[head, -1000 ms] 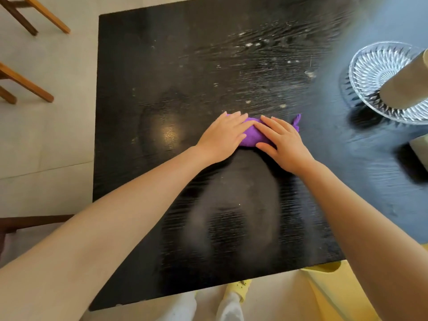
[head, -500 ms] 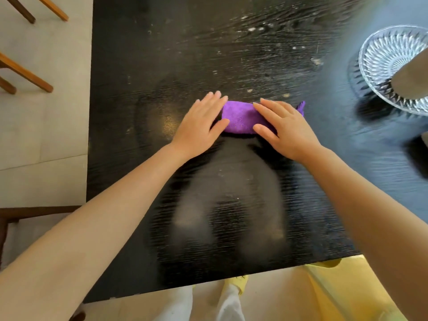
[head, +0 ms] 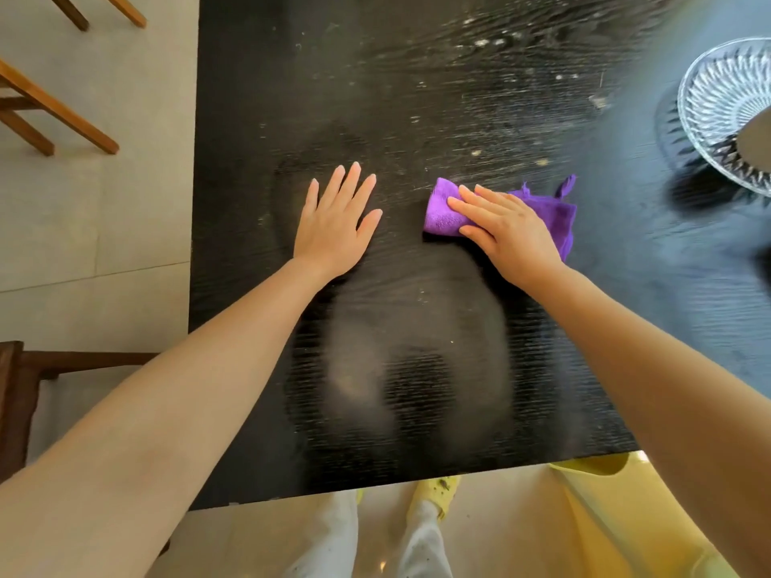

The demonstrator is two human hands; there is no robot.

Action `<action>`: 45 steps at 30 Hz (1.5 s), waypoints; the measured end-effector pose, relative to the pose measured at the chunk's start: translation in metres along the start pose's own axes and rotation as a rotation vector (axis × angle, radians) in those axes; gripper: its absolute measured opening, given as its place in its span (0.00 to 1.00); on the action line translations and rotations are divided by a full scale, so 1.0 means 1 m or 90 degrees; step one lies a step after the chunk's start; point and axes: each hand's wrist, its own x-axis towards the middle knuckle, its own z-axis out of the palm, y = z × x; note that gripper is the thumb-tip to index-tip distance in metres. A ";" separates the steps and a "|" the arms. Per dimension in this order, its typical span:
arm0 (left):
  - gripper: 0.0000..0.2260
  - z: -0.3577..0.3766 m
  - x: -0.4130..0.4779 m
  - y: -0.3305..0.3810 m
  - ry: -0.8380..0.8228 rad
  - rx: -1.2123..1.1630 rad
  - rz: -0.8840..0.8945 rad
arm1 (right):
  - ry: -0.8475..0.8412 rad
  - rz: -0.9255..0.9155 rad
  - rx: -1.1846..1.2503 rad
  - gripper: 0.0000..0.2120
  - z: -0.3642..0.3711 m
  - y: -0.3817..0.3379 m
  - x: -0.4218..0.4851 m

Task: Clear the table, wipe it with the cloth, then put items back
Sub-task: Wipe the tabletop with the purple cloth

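While the desk (head: 258, 98) is being wiped, the purple cloth (head: 444, 210) is pinned flat under the right hand (head: 507, 231), near the desk's middle.

No closed grip is made: the right fingers lie spread, pressing the cloth down, and the left hand (head: 333, 225) rests open and empty on the bare top, apart from the cloth. If a stroke is carried far right, the glass dish (head: 705, 106) could be struck and pushed toward the edge. Open room is offered ahead and leftward, though crumbs could be swept over the left edge onto the floor (head: 96, 210).
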 end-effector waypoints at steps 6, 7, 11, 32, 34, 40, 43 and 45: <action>0.25 0.001 0.000 0.000 0.006 0.005 0.000 | 0.017 0.007 0.043 0.19 0.006 -0.029 -0.049; 0.25 0.001 0.000 0.000 0.007 0.003 0.000 | 0.021 0.014 0.045 0.19 0.007 -0.036 -0.059; 0.25 0.000 0.000 0.000 0.000 -0.005 0.001 | 0.021 0.027 0.037 0.18 0.015 -0.066 -0.106; 0.25 -0.005 -0.037 0.019 -0.059 -0.065 0.023 | 0.263 0.247 -0.044 0.17 -0.037 -0.041 -0.079; 0.26 0.000 -0.060 0.028 -0.046 -0.053 0.039 | 0.160 0.254 -0.079 0.18 -0.025 -0.015 -0.068; 0.26 0.006 -0.070 0.030 -0.019 -0.035 0.048 | 0.200 0.285 -0.083 0.18 0.015 -0.036 -0.113; 0.26 0.005 -0.071 0.031 -0.031 -0.030 0.052 | 0.207 0.269 -0.123 0.16 0.026 -0.073 -0.151; 0.26 0.003 -0.070 0.031 -0.050 -0.029 0.047 | 0.214 0.256 -0.145 0.13 0.038 -0.109 -0.173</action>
